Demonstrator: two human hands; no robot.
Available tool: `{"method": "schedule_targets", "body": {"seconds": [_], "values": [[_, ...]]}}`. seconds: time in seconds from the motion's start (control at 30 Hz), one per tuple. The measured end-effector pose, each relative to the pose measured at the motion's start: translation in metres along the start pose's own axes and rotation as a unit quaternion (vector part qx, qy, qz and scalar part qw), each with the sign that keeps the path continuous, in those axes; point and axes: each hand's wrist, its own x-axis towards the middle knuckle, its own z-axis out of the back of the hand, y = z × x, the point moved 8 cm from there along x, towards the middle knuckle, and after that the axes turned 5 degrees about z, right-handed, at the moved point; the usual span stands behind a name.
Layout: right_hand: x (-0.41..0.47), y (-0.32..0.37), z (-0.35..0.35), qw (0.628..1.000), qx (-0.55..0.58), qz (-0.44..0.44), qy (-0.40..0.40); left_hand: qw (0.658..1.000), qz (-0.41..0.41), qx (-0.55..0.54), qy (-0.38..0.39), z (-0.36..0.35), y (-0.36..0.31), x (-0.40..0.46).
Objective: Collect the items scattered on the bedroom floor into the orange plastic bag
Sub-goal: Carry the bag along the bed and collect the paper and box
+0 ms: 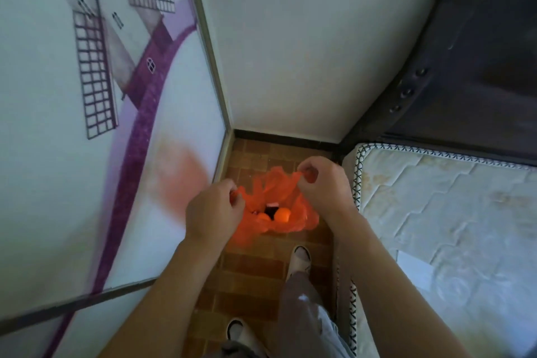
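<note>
Brick-patterned floor (247, 270) beneath; both hands' fingers (232, 197) pinch orange plastic bag (279, 200) handles.

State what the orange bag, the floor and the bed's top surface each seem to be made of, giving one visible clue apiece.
Orange bag: thin, glossy plastic film; it crumples and lets light glow through where each hand pinches its rim.
Floor: probably matt brown tile or brick-pattern sheet, judging by the rectangular joints.
Mattress: pale quilted fabric, with stitched lines and corded edge trim.
</note>
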Motion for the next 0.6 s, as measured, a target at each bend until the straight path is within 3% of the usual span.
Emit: {"method": "schedule_targets", "body": {"seconds": [0.23,0.4,0.6], "values": [[-0.024,0.112,0.078,0.997,0.027,0.071,-0.017,0.996,-0.018,0.003,-0.092,0.126,-0.03,-0.032],[-0.026,0.168,0.094,0.988,0.035,0.146,0.027,0.988,-0.028,-0.004,-0.151,0.179,-0.035,-0.04],[-0.013,0.227,0.076,0.957,0.044,0.252,0.141,0.977,0.034,-0.028,-0.208,0.209,-0.019,-0.061]]}}
